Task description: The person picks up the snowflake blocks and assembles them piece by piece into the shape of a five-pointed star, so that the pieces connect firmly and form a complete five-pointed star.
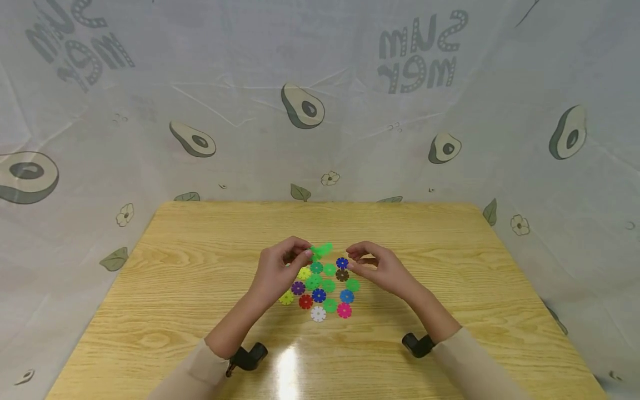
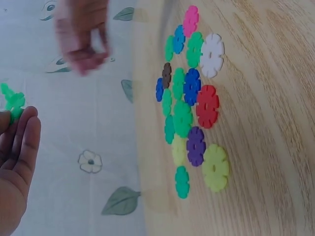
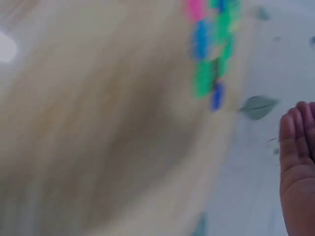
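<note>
Our left hand pinches joined green pieces above the worktop, while our right hand, fingers loosely curved, holds nothing and hovers to their right. Below our hands we see notched discs in many colours lying close together, the white disc and pink disc nearest us

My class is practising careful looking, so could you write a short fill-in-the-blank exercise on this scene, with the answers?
1. The toy in the left hand is coloured ____.
2. The right hand holds ____.
3. In the head view, the disc just above the brown disc is ____.
4. The fruit printed on the backdrop is the ____.

Missing words: green; nothing; blue; avocado.
</note>
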`<state>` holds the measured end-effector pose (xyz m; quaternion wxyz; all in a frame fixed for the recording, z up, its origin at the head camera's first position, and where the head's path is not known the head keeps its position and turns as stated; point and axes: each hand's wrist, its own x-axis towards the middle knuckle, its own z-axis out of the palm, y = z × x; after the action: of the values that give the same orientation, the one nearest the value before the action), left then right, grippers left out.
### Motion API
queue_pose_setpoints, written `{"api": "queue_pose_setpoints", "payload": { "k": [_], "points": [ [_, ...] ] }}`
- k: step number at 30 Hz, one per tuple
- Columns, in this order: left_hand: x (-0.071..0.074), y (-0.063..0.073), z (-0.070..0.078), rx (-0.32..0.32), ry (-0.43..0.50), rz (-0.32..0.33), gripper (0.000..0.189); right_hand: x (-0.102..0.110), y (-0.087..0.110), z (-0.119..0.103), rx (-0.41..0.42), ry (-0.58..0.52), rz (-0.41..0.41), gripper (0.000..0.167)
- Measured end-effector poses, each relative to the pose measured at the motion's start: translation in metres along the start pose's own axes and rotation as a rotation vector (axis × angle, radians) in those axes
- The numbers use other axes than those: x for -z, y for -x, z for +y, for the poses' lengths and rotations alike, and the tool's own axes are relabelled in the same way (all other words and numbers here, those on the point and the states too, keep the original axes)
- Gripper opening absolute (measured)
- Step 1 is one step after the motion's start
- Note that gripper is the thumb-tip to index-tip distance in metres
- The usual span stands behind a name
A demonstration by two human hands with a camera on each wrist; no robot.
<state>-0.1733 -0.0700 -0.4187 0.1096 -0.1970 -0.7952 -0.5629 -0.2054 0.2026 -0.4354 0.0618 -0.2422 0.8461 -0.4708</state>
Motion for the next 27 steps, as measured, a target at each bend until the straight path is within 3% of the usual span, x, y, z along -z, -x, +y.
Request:
{"api": "queue_pose_setpoints", "payload": {
  "k": [5, 11, 17, 27],
  "points": [
    [0.003, 0.0, 0.0, -0.014, 0.046, 0.01, 0.011, 0.003, 0.009, 0.031, -0.035, 0.227, -0.123, 0.045],
    [0.003, 0.001, 0.0, -0.001, 0.047, 0.016, 0.009, 0.001, 0.013, 0.05, 0.027, 0.446, -0.192, 0.038],
    [0.002, 0.002, 0.0, 0.01, 0.034, 0.02, 0.008, -0.004, 0.012, 0.059, 0.055, 0.477, -0.197, 0.036],
    [0.0, 0.001, 0.001, 0.002, 0.058, -0.009, 0.008, -0.013, 0.006, 0.053, 0.091, 0.474, -0.21, 0.033]
  ]
}}
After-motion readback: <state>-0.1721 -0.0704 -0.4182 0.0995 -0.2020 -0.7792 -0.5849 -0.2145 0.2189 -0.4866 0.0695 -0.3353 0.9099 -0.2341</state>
